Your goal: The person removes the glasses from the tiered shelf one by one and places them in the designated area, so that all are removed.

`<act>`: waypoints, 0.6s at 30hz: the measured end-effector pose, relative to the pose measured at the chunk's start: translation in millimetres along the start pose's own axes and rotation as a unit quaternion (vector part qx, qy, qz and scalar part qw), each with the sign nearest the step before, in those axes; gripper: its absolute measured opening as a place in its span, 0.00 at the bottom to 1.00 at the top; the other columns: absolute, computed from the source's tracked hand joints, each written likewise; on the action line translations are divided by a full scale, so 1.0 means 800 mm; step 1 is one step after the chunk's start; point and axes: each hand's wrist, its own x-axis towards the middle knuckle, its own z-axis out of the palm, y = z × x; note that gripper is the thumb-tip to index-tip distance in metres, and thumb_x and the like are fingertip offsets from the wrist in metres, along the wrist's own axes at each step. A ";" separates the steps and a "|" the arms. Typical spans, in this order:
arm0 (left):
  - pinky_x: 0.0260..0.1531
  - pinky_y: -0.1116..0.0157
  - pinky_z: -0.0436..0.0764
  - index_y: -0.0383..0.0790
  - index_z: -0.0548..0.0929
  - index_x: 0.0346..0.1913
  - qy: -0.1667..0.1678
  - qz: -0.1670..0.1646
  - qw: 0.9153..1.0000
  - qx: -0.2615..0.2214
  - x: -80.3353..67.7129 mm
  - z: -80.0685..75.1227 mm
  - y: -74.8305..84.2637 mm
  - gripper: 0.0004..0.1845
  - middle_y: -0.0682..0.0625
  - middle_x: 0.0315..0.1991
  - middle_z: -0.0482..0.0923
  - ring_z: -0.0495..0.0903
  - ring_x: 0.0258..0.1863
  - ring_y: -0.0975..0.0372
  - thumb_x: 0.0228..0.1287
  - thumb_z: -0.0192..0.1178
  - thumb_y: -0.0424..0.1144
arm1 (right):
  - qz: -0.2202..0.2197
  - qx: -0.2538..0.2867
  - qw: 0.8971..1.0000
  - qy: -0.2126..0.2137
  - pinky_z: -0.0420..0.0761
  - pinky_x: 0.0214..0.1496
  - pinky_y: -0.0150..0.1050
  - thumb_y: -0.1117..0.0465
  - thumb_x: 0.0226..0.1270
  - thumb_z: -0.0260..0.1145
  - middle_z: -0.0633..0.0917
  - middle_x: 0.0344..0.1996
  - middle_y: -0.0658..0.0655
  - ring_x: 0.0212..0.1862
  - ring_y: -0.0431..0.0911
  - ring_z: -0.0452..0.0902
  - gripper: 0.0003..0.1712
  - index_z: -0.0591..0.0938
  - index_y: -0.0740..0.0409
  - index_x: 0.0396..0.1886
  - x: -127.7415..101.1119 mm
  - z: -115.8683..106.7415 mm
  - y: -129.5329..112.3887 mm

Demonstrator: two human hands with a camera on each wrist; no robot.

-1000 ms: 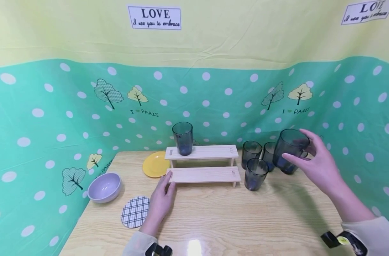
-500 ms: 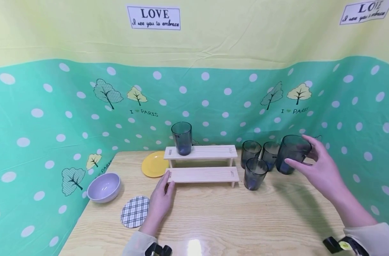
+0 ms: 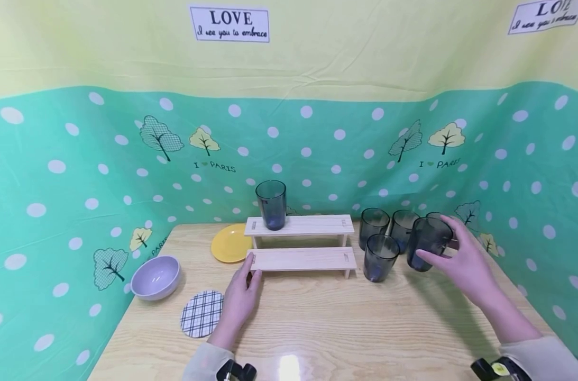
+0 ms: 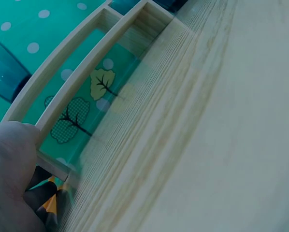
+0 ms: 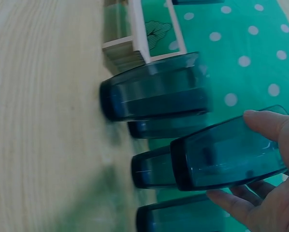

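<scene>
My right hand (image 3: 469, 267) grips a dark tinted drinking glass (image 3: 428, 244) near its rim, thumb on one side and fingers on the other. In the right wrist view, this glass (image 5: 226, 154) tilts and overlaps other glasses behind it. My left hand (image 3: 238, 297) holds the left end of the lower step of a pale wooden two-step rack (image 3: 303, 259). Its thumb (image 4: 19, 137) lies against the rack's end in the left wrist view. Another tinted glass (image 3: 272, 205) stands upright at the left of the upper step.
Several matching glasses stand right of the rack, the foremost glass (image 3: 380, 258) close to its corner. A yellow plate (image 3: 230, 243) lies left of the rack. Nearer are a purple bowl (image 3: 155, 278) and a checked round coaster (image 3: 201, 315). A printed cloth (image 3: 308, 137) hangs behind.
My right hand has lowered the held glass and brought it a little nearer to me, beside the other glasses. The left hand stays on the rack.
</scene>
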 end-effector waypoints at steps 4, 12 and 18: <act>0.81 0.41 0.65 0.46 0.61 0.89 0.001 0.003 1.000 -0.002 0.000 0.000 0.000 0.34 0.38 0.84 0.65 0.66 0.81 0.42 0.89 0.56 0.47 | 0.006 -0.003 1.000 -0.006 0.71 0.62 0.84 0.44 0.70 0.82 0.51 0.86 0.79 0.74 0.86 0.59 0.68 0.47 0.54 0.93 0.002 0.011 0.013; 0.80 0.40 0.66 0.46 0.61 0.89 0.004 0.004 1.000 -0.003 0.000 0.001 0.000 0.34 0.37 0.83 0.65 0.67 0.81 0.41 0.89 0.57 0.47 | 0.000 0.006 1.000 -0.012 0.63 0.67 0.88 0.47 0.70 0.83 0.50 0.86 0.80 0.77 0.86 0.54 0.68 0.47 0.57 0.92 0.003 0.031 0.036; 0.80 0.40 0.67 0.47 0.61 0.89 0.004 0.004 1.000 -0.003 0.000 0.001 0.002 0.34 0.37 0.83 0.66 0.68 0.80 0.41 0.89 0.57 0.48 | 0.003 0.020 1.000 -0.016 0.66 0.68 0.84 0.49 0.69 0.84 0.56 0.83 0.82 0.75 0.85 0.59 0.68 0.48 0.59 0.92 0.005 0.044 0.044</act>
